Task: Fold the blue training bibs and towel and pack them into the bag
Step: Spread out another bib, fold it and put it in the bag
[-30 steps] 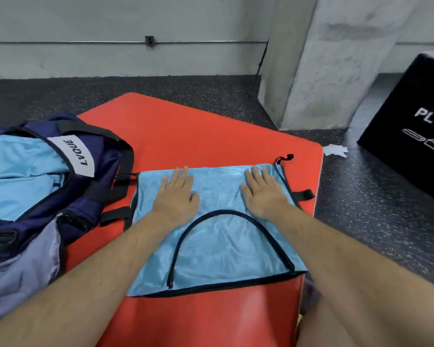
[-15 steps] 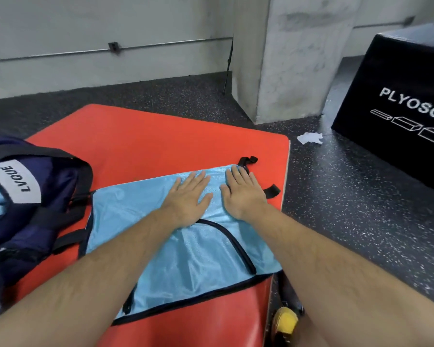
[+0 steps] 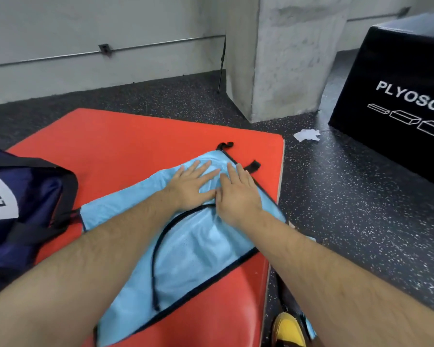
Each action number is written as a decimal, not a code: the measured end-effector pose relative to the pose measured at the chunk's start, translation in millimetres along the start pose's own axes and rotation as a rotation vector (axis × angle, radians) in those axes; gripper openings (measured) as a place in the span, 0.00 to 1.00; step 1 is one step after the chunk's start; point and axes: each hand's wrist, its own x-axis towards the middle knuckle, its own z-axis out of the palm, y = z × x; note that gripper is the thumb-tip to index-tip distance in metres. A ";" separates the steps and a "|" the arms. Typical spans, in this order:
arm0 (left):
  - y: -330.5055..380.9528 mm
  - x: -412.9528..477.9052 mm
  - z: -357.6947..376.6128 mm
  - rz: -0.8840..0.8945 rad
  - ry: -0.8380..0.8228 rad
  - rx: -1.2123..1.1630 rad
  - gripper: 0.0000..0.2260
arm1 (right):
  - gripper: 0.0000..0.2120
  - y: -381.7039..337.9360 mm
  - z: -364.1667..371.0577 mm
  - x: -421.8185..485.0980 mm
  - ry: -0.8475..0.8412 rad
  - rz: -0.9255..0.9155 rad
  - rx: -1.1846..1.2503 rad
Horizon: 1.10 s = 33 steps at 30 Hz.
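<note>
A light blue training bib (image 3: 186, 256) with black trim lies spread flat on the red mat (image 3: 125, 144). My left hand (image 3: 191, 186) and my right hand (image 3: 238, 196) press flat on its far right part, side by side and almost touching, fingers straight. Two black straps stick out past the bib's far right edge. The navy bag (image 3: 28, 204) with a white label sits at the left on the mat, its black straps reaching the bib's left edge.
A concrete pillar (image 3: 286, 58) stands beyond the mat. A black plyo box (image 3: 398, 96) is at the right on the speckled floor, with a scrap of white paper (image 3: 307, 134) near it. A yellow shoe (image 3: 288, 329) shows at the bottom edge.
Both hands slid right across the bib and came together near its far right edge. The view turned right, so the bag moved toward the left edge.
</note>
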 end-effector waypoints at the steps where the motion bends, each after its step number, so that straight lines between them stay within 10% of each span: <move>1: 1.3 9.9 -3.4 -0.134 -0.017 -0.021 0.34 | 0.33 -3.1 0.8 2.2 0.037 0.009 0.009; 5: -9.3 28.2 -15.2 -0.423 0.024 -0.143 0.30 | 0.26 -17.1 -0.1 9.0 -0.005 0.027 -0.012; 10: -54.3 -21.5 -16.6 -0.145 0.365 -0.107 0.25 | 0.26 -43.8 4.2 11.1 -0.064 -0.001 -0.001; 21: -52.8 -116.2 18.1 -0.385 0.058 -0.123 0.27 | 0.27 -97.3 24.9 -17.4 -0.262 -0.199 -0.100; 33: -26.0 -214.0 40.7 -0.310 0.132 -0.174 0.27 | 0.28 -93.9 14.7 -104.0 -0.343 -0.257 -0.002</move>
